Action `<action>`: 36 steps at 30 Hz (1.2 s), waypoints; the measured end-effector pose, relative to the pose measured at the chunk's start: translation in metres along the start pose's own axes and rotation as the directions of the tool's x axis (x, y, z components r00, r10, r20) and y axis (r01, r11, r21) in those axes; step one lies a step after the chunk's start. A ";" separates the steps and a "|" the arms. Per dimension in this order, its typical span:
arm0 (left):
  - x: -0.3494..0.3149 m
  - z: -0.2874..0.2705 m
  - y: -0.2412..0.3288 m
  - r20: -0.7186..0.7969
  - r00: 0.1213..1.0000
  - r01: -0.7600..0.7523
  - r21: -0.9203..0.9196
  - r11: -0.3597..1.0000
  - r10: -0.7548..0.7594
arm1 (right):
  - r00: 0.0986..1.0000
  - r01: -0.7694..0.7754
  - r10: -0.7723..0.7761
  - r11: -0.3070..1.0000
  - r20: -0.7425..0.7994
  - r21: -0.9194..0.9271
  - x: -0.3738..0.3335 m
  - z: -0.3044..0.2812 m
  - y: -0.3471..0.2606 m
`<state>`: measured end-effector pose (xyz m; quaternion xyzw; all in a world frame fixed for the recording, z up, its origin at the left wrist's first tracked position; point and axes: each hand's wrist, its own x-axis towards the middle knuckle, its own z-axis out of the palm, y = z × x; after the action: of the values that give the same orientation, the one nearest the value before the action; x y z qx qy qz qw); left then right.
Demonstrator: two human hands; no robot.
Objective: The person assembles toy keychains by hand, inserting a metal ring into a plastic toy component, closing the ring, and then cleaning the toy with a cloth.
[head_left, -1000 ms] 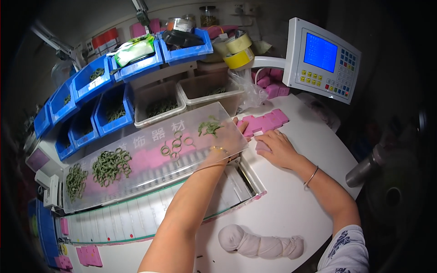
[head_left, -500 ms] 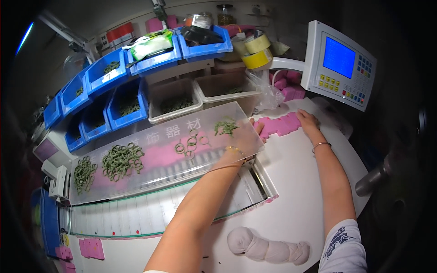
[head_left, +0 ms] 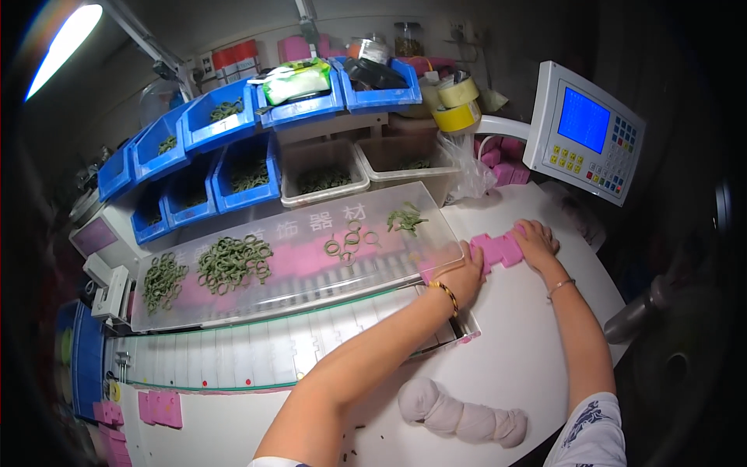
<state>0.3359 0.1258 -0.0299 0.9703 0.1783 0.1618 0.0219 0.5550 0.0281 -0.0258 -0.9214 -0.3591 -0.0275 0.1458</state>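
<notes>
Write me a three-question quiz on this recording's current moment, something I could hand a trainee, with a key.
1. What are the left hand and right hand both touching?
A) the grey cloth roll
B) the pink blocks
C) the yellow tape

2. True or false: the control panel with the lit blue screen stands to the right of the blue bins.

3. Which wrist wears the yellow-and-dark bracelet?

Key:
1. B
2. True
3. The left wrist
</notes>
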 end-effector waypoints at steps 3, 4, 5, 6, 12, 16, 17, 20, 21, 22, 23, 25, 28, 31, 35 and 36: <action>-0.028 -0.006 0.030 -0.032 0.999 -0.023 0.115 0.993 0.027 | 1.000 -0.015 0.015 1.000 0.010 -0.022 -0.041 -0.012 0.011; -0.038 -0.012 0.039 -0.020 0.999 -0.046 0.105 0.993 0.049 | 0.999 -0.033 0.034 0.999 0.008 -0.032 -0.056 -0.017 0.015; -0.049 -0.015 0.044 -0.008 0.998 -0.061 0.096 0.993 0.062 | 1.000 -0.020 0.020 0.999 0.010 -0.032 -0.070 -0.018 0.017; -0.061 -0.009 0.050 -0.075 0.996 -0.043 0.120 0.992 0.052 | 1.000 -0.030 0.030 0.999 0.009 -0.039 -0.084 -0.019 0.019; -0.131 -0.029 0.067 -0.054 0.997 -0.052 0.130 0.990 0.059 | 0.995 -0.091 0.092 0.995 0.024 -0.044 -0.163 -0.026 0.007; -0.175 -0.053 0.052 -0.027 0.998 -0.059 0.004 0.998 0.059 | 0.993 -0.077 0.082 0.995 0.084 -0.060 -0.200 -0.030 -0.008; -0.185 -0.058 0.046 -0.035 0.996 -0.086 -0.097 0.992 0.083 | 0.996 -0.045 0.050 0.997 0.078 -0.067 -0.204 -0.027 -0.006; -0.221 -0.080 0.022 -0.317 0.947 -0.084 -0.085 0.993 0.053 | 0.994 0.096 -0.093 0.994 0.057 -0.051 -0.218 -0.031 -0.010; -0.235 -0.090 0.013 -0.453 0.890 -0.101 -0.070 0.992 0.059 | 0.991 0.135 -0.135 0.989 -0.002 -0.064 -0.222 -0.038 -0.017; -0.248 -0.107 0.007 -0.415 0.910 -0.025 -0.131 0.991 -0.031 | 0.992 0.106 -0.112 0.987 -0.049 -0.119 -0.237 -0.052 -0.034; -0.266 -0.127 -0.003 -0.371 0.921 0.052 -0.185 0.981 -0.119 | 0.992 0.110 -0.117 0.987 -0.049 -0.117 -0.242 -0.058 -0.034; -0.310 -0.144 -0.042 -0.453 0.843 0.166 -0.292 0.942 -0.289 | 0.923 0.385 -0.383 0.917 -0.042 0.102 -0.249 -0.059 -0.037; -0.385 -0.176 -0.087 -0.468 0.683 0.588 -0.104 0.802 -0.561 | 0.821 0.514 -0.568 0.686 -0.063 0.515 -0.285 -0.079 -0.077; -0.471 -0.194 -0.116 -0.443 0.519 0.851 0.180 0.494 -0.731 | 0.681 0.656 -0.724 0.540 -0.107 0.527 -0.314 -0.092 -0.130; -0.498 -0.183 -0.095 -0.386 0.452 0.892 0.172 0.418 -0.804 | 0.456 0.783 -0.872 0.298 -0.179 0.546 -0.339 -0.095 -0.176; -0.501 -0.180 -0.088 -0.414 0.492 0.869 0.187 0.458 -0.765 | 0.376 0.790 -0.905 0.202 -0.197 0.579 -0.345 -0.096 -0.189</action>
<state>-0.1947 0.0285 -0.0216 0.7133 0.6545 0.2248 -0.1113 0.1783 -0.0927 0.0597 -0.4690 -0.8058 0.0956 0.3486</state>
